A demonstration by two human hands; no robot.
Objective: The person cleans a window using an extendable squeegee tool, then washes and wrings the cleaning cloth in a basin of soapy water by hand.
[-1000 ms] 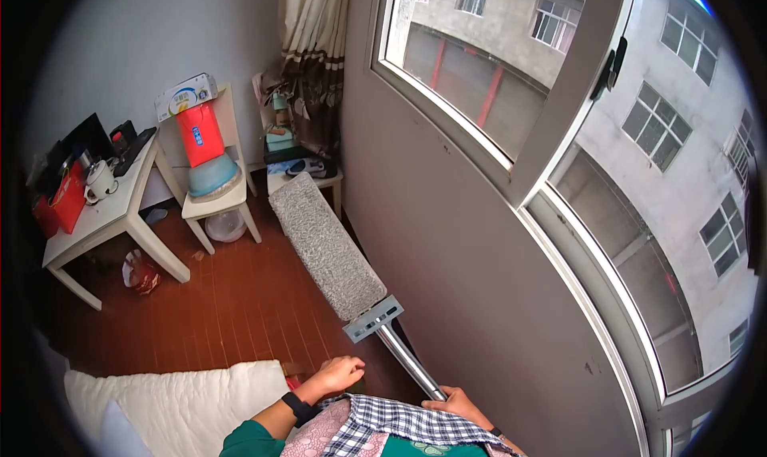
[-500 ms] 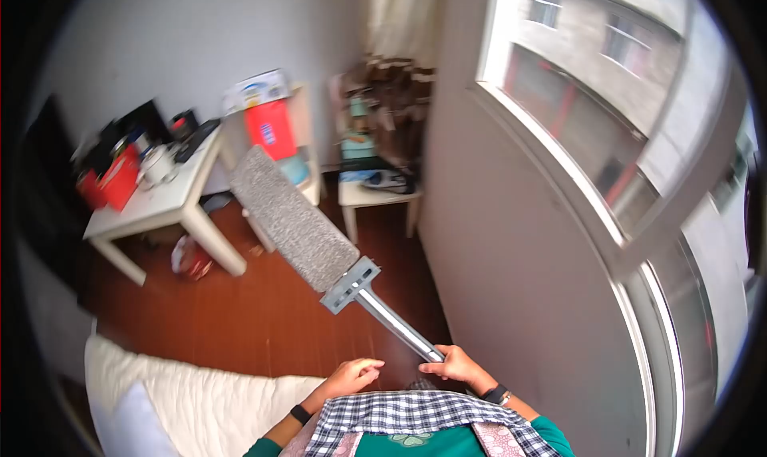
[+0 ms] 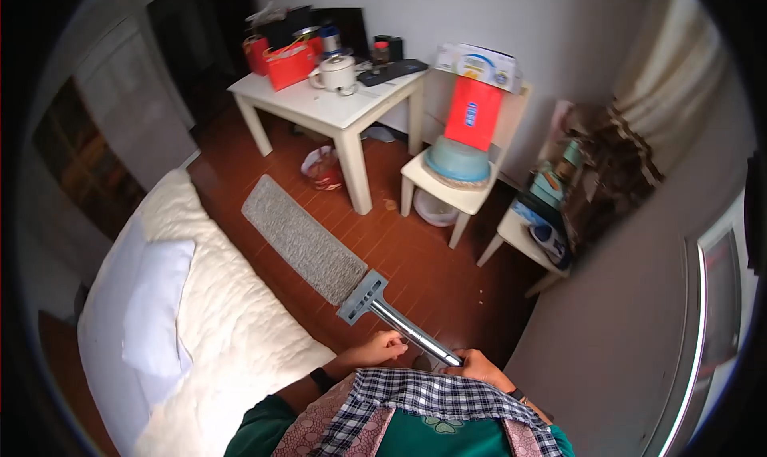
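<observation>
A flat mop with a grey fluffy pad (image 3: 307,241) and a grey plastic clamp head (image 3: 362,297) is held out in front of me, its pad end pointing up and left. My right hand (image 3: 482,369) is closed around the lower part of its silver pole (image 3: 411,331). Just left of the pole is my left hand (image 3: 379,350), its fingers curled in and apparently holding nothing. A checked apron collar (image 3: 447,389) lies below both hands.
On the left is a bed with a cream quilt (image 3: 232,329) and a pillow (image 3: 158,305). Ahead stand a white table (image 3: 351,113) bearing a kettle (image 3: 337,73), a chair (image 3: 511,129) with a blue basin (image 3: 458,160), and a cluttered stool (image 3: 515,232). A windowed wall (image 3: 639,297) is on the right.
My view has turned left, bringing in more of the bed and table and less of the window. The mop stays in my right hand. My left hand's fingers have curled in, nearer the pole.
</observation>
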